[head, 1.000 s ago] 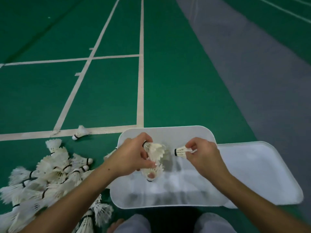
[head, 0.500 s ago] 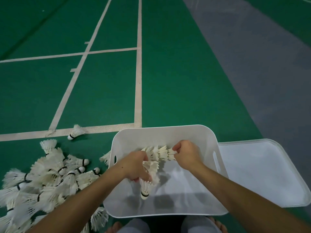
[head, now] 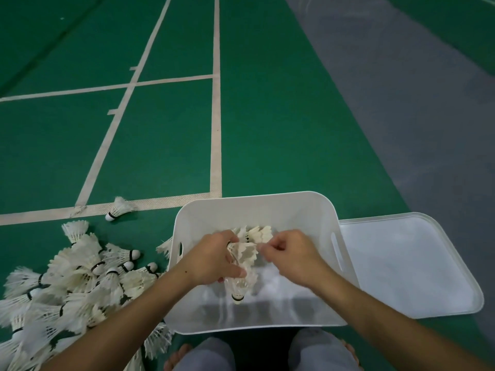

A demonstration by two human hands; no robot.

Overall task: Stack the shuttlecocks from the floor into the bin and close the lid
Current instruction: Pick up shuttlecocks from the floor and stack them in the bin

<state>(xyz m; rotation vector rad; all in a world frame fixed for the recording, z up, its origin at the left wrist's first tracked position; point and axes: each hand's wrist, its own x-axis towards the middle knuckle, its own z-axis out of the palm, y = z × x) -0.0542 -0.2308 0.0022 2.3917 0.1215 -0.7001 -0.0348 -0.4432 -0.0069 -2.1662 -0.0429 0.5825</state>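
The person sits on the green court floor [head: 267,116] with a white bin [head: 257,204] directly in front of the knees. Both hands are over the open bin. The left hand [head: 214,259] has its fingers [head: 235,273] curled around a short stack of shuttlecocks [head: 241,269] that points with its cork down into the bin. The right hand [head: 290,254] is just to the right of it, and its thumb and first fingers are pressed together in a pinch at the feather edge of the same stack. A few more white shuttlecocks [head: 258,232] lie inside the bin, just behind the hands.

The lid [head: 407,266] lies flat on the floor, touching the right side of the bin. To the left of the bin there is a big pile of shuttlecocks [head: 69,279] on the floor. One single shuttlecock [head: 117,208] lies apart, farther away, on a white court line [head: 215,116].
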